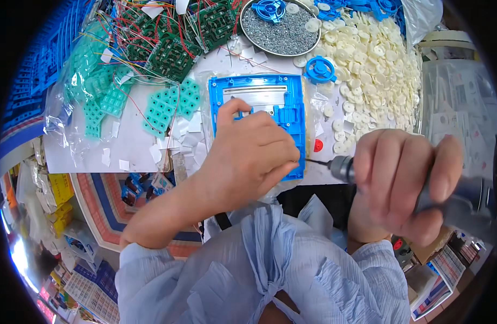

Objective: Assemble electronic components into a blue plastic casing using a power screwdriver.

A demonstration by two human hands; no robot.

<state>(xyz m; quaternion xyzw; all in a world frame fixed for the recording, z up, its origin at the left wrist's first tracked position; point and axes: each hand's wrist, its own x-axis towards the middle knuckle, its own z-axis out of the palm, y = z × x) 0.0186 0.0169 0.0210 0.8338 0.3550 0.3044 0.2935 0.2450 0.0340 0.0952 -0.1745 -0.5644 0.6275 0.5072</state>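
A blue plastic housing [218, 89] with a silvery strip across its upper part lies on clear wrapping in the middle of the table. Over its lower half rests my left hand [254, 148], its fingers curled and the thumb pressed against the forefinger by the right edge. Whatever they pinch is hidden or too small to name. To the right, my right hand [402, 178] is wrapped round a dark electric screwdriver [343, 169]. Its thin bit points left, and the tip is close to my left fingertips.
Green circuit boards [173, 56] with tangled wires lie at the back left, near teal rubber keypads [164, 108]. A round tray [251, 38] of small screws stands behind the housing. Cream plastic discs [375, 65] are heaped on the right, with a blue ring-shaped part [319, 70] beside them.
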